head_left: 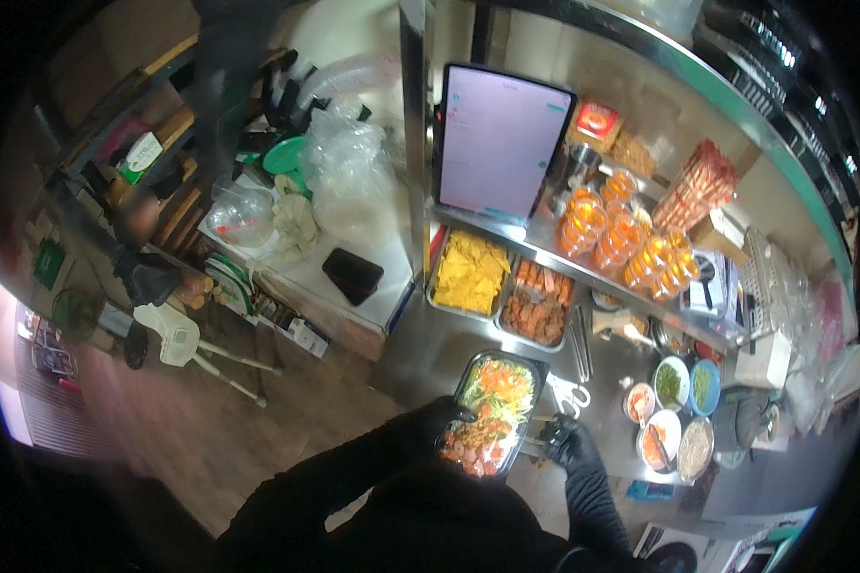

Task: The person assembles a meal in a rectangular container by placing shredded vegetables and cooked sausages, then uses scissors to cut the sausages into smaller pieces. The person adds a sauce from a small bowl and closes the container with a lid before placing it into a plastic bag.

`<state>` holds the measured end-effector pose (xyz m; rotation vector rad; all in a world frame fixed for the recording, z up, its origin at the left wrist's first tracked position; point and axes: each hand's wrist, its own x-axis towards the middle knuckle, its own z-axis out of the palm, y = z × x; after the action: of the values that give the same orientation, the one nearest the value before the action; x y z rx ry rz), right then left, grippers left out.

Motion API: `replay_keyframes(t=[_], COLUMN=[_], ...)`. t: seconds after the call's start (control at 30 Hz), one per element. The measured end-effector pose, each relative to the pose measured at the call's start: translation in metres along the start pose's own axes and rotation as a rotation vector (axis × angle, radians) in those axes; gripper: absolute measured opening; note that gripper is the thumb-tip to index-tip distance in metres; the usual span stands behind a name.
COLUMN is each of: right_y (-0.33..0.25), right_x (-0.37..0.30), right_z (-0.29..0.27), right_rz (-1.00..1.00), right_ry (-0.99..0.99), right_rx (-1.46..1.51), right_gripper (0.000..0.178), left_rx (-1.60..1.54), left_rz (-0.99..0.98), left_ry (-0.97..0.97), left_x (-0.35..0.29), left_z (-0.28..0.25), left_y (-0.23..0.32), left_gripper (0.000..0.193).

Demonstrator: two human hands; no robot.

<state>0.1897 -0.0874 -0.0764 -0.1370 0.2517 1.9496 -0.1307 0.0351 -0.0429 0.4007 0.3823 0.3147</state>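
Note:
A black takeaway tray (538,374) filled with food sits at the steel counter's near edge. Shredded greens and orange shreds (497,392) fill its far part, and chopped reddish-brown meat (475,447) lies nearest me. Black-gloved, my left hand (440,423) grips the tray's left side. My right hand (568,443), in a black glove too, is just off the tray's right side with its fingers curled; what they hold, if anything, is too small to make out. White-handled scissors (569,393) lie beyond that hand, and tongs (581,344) rest farther back.
Metal pans of yellow chips (470,272) and browned meat (535,323) stand behind the tray. Bowls of chopped greens (672,380) and other toppings are at the right. A tablet (502,143) and stacked orange-filled cups (621,234) occupy the shelf. Black containers (353,275) lie on the left table.

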Motion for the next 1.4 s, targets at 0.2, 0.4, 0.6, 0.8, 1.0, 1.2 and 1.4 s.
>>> replay_keyframes(t=[0.2, 0.4, 0.6, 0.8, 1.0, 1.2, 1.4], right_y=[-0.081, -0.02, -0.038, -0.032, -0.025, 0.04, 0.075], right_x=[0.068, 0.165, 0.082, 0.005, -0.021, -0.02, -0.033], right_z=[0.07, 0.21, 0.219, 0.179, 0.169, 0.115, 0.126], right_rz=[-0.179, 0.338, 0.148, -0.052, -0.395, -1.204, -1.187], right_ry=[0.34, -0.421, -0.195, 0.122, 0.267, 0.562, 0.465], right_rx=[-0.836, -2.229, -2.184, -2.01, -1.766, -1.454, -2.031], right_gripper=[0.018, 0.035, 0.03, 0.039, 0.028, 0.023, 0.016], left_rx=[0.288, 0.105, -0.119, 0.062, 0.191, 0.2, 0.201], left_rz=[-0.079, -0.192, -0.092, -0.17, -0.146, -0.249, -0.195], left_ry=[-0.085, 0.057, 0.011, 0.055, -0.092, -0.106, -0.081], left_x=[-0.002, -0.019, -0.037, -0.034, -0.007, 0.006, 0.003], left_z=[0.037, 0.088, 0.082, 0.095, 0.078, 0.076, 0.064], left_y=[0.02, 0.026, 0.012, 0.023, 0.019, 0.017, 0.011], left_gripper=[0.047, 0.056, 0.062, 0.061, 0.064, 0.064, 0.061])
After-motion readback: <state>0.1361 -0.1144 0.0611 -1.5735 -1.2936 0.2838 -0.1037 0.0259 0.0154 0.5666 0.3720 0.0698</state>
